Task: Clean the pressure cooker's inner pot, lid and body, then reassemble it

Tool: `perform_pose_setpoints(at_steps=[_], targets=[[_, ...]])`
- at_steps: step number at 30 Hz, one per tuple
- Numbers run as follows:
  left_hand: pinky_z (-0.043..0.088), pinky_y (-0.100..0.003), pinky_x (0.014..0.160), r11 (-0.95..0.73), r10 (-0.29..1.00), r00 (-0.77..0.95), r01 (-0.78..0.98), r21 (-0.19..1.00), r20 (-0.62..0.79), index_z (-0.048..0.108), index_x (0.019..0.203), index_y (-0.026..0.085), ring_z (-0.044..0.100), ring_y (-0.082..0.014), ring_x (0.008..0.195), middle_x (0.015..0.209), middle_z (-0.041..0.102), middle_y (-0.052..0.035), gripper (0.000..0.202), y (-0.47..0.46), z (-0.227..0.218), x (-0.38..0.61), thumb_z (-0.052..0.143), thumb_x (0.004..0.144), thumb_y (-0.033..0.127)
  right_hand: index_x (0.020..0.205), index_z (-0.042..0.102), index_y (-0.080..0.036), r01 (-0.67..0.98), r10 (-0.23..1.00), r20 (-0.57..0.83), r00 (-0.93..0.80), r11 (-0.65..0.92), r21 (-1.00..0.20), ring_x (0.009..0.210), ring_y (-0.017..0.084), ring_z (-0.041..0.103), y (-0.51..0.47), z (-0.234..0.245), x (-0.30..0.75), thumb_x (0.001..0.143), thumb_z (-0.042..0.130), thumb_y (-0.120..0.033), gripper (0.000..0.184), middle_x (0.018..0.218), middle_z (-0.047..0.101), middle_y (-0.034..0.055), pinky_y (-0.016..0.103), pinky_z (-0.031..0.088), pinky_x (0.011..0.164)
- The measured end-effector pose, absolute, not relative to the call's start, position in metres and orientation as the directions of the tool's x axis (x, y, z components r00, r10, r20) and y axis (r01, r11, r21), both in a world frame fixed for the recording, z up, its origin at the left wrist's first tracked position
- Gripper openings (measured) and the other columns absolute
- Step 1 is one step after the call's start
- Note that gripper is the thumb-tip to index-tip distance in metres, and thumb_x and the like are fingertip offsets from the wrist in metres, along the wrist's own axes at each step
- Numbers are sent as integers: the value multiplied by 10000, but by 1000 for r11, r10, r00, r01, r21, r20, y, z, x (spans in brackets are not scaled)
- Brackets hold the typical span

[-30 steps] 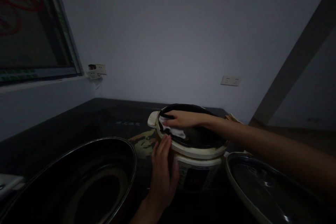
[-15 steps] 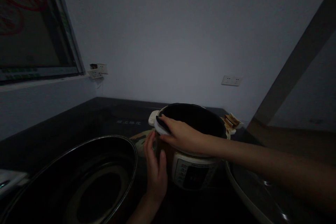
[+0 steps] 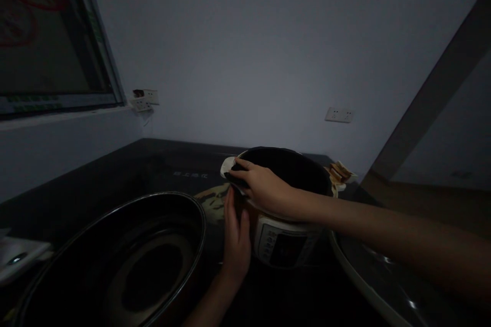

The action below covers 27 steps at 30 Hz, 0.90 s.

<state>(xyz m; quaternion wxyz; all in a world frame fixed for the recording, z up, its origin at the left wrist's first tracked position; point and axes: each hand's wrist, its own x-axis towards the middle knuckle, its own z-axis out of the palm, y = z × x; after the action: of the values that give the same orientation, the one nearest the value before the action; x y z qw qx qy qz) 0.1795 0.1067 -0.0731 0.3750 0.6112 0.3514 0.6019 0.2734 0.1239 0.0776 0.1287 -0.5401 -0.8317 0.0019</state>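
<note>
An electric pressure cooker (image 3: 286, 245) with its lid off stands on the dark counter. Its control panel faces me, and the inside of the pot is black. My right hand (image 3: 261, 184) reaches across the front and presses a dark pad (image 3: 238, 178), pale underneath, on the left part of the rim beside a white side handle (image 3: 227, 166). Whether that pad is a sponge or a folded cloth is too dim to tell. Against the cooker's left outer wall lies my left hand (image 3: 237, 240), its fingers stretched upward and holding nothing.
A large black pan (image 3: 153, 265) occupies the near left, with a white object (image 3: 23, 255) at its far side. A glass lid (image 3: 379, 276) lies at lower right. Brownish layered material (image 3: 339, 173) sits by the cooker's right handle. Wall sockets (image 3: 339, 115) are behind.
My right hand has shifted slightly along the left rim with the dark pad, its fingers now nearer the handle. My left hand has moved a little right and up along the cooker's wall.
</note>
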Motion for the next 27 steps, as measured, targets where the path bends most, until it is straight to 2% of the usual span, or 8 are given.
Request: perform_pose_setpoints(at_steps=[5, 12, 15, 19, 22, 27], targets=[[192, -440, 1183, -448, 893, 5, -57, 892, 449, 287, 1460, 242, 189, -217, 1457, 1576, 246, -95, 520, 108, -75, 182, 347, 980, 432, 1342, 539, -154, 911, 915, 167, -367, 390, -132, 1221, 378, 549, 103, 79, 278, 835, 646, -222, 523, 1459, 438, 192, 521, 468, 992], [146, -417, 1194, -480, 877, -4, -83, 874, 481, 314, 1453, 264, 204, -201, 1451, 1562, 279, -59, 488, 106, -68, 181, 353, 984, 393, 1216, 636, -133, 889, 880, 270, -391, 437, -137, 1131, 295, 633, 101, 84, 287, 819, 559, -29, 418, 1247, 648, 143, 463, 507, 969], [151, -408, 1193, -486, 873, 2, -82, 870, 488, 308, 1457, 275, 206, -197, 1450, 1563, 279, -48, 491, 106, -68, 181, 355, 984, 395, 1189, 654, -144, 881, 873, 268, -407, 453, -135, 1114, 281, 644, 92, 88, 293, 804, 542, 4, 428, 1210, 671, 122, 456, 513, 971], [165, -418, 1188, -487, 873, -4, -90, 869, 488, 319, 1452, 275, 220, -204, 1445, 1558, 286, -56, 491, 106, -68, 181, 359, 981, 407, 1172, 659, -137, 864, 857, 234, -459, 492, -109, 1103, 276, 649, 67, 89, 308, 766, 519, 29, 460, 1257, 637, 123, 450, 533, 954], [157, -420, 1189, -484, 874, 6, -99, 870, 487, 312, 1454, 266, 226, -200, 1441, 1558, 281, -64, 497, 105, -67, 180, 365, 980, 406, 1231, 615, -154, 836, 830, 239, -504, 538, -109, 1199, 242, 586, 53, 82, 318, 742, 512, 45, 539, 1375, 547, 100, 418, 498, 1008], [161, -401, 1190, -473, 878, 18, -110, 874, 478, 292, 1463, 255, 208, -193, 1447, 1565, 261, -70, 517, 104, -66, 181, 365, 978, 420, 1412, 421, -126, 833, 820, 242, -518, 548, -72, 1276, 283, 513, 59, 66, 316, 819, 635, -156, 632, 1525, 324, 143, 453, 459, 1046]])
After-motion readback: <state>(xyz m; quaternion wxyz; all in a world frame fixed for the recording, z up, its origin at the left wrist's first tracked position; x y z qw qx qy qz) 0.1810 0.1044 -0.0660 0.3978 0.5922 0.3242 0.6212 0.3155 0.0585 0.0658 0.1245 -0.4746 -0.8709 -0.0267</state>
